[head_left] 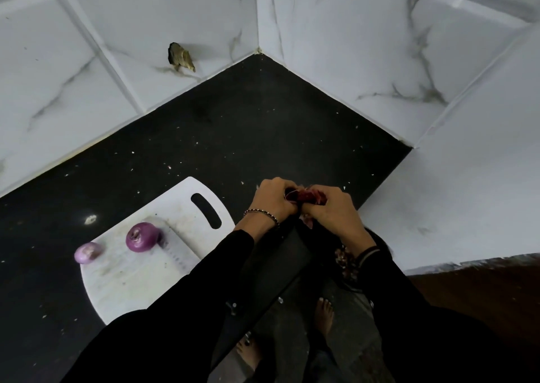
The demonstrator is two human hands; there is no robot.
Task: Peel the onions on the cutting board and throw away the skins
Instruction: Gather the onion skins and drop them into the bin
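Observation:
A white cutting board point(137, 268) lies on the black counter. Two peeled purple onions rest on it: a larger one point(142, 237) near the middle and a paler one point(87, 252) at its left edge. To the right of the board, above the counter's front edge, my left hand point(273, 197) and my right hand point(330, 207) both grip a red onion point(306, 197) with loose dark-red skin. Most of that onion is hidden by my fingers. A scrap of skin point(307, 221) hangs below my right hand.
The black counter point(233, 137) runs into a corner of white marbled wall tiles. One tile has a broken hole point(179, 57). A white tiled ledge point(467, 195) stands at the right. Onion skin bits point(346, 261) sit below my right wrist. My bare feet show on the floor.

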